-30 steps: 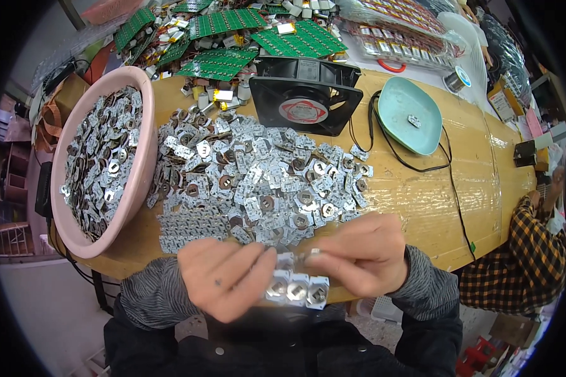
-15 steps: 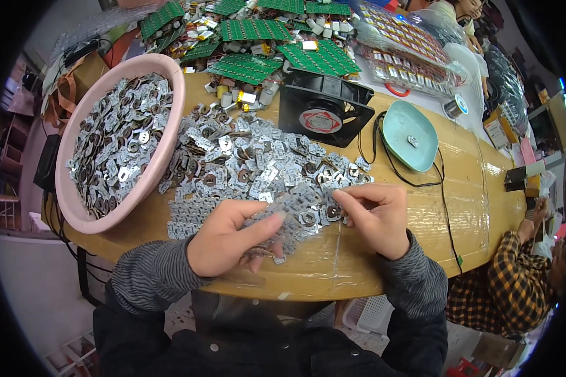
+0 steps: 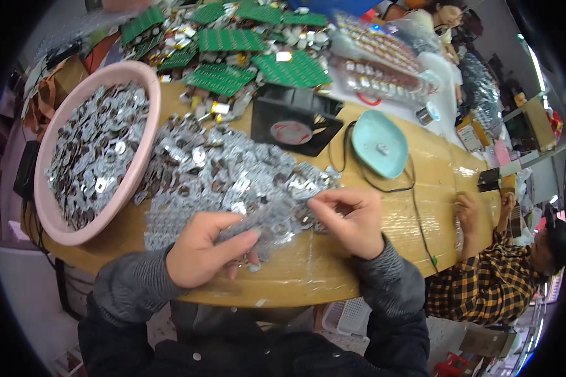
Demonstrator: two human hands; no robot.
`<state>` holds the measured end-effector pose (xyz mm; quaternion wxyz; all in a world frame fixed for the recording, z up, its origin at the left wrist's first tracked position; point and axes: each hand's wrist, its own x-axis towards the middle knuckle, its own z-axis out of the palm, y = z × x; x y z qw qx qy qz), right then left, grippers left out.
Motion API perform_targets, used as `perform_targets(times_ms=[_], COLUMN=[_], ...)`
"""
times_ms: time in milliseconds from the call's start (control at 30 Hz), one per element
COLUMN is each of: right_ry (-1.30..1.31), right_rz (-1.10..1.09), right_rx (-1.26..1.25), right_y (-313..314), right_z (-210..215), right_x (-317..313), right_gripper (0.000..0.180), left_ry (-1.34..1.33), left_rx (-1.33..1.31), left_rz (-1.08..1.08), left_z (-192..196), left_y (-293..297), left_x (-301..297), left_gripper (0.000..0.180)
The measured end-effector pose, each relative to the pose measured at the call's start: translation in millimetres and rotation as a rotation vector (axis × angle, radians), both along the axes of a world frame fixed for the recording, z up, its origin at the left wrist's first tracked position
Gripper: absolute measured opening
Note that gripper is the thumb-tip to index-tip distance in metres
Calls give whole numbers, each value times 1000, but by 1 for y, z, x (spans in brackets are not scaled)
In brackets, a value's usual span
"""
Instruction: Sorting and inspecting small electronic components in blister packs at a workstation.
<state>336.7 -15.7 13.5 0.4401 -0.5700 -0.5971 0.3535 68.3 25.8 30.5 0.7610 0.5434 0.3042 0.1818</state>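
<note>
Grey panel of small parts (image 3: pixel 269 221), motion-blurred, sits above the counter (image 3: pixel 336 267) near its front edge, between both hands. Left hand (image 3: pixel 206 248) is closed on the panel's left end, thumb on top, other fingers underneath. Right hand (image 3: pixel 351 217) is at the panel's right end, fingers curled, thumb and forefinger close together; cannot tell whether they pinch a piece, too blurred.

Heap of loose grey parts (image 3: pixel 217 160) spreads just behind the panel; neat grey rows of parts (image 3: pixel 162 225) lie beside the left hand. Pink basin (image 3: pixel 153 113), tilted in view, full of similar parts, stands left of the heap. Black fan (image 3: pixel 289 119) behind the heap; teal dish (image 3: pixel 368 164) right of it, one small part (image 3: pixel 382 149) inside. Green circuit boards (image 3: pixel 292 68) pile up at the back. Person in checked shirt (image 3: pixel 478 286) at far right.
</note>
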Motion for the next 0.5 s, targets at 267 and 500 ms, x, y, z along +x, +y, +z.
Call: perform_targets(times_ms=[267,500], right_ry=[-295,-431], right_rz=[116,447], right_rx=[450,760], right_y=[-14,-56], right_z=[46,145], right_x=[-9,-62], right_gripper=[12,10], left_ry=[19,13], left_rx=[7,76], left_rz=[86,82], left_z=[-7,-12], left_y=[-6,-2], left_x=[-7,0], left_gripper=[28,26])
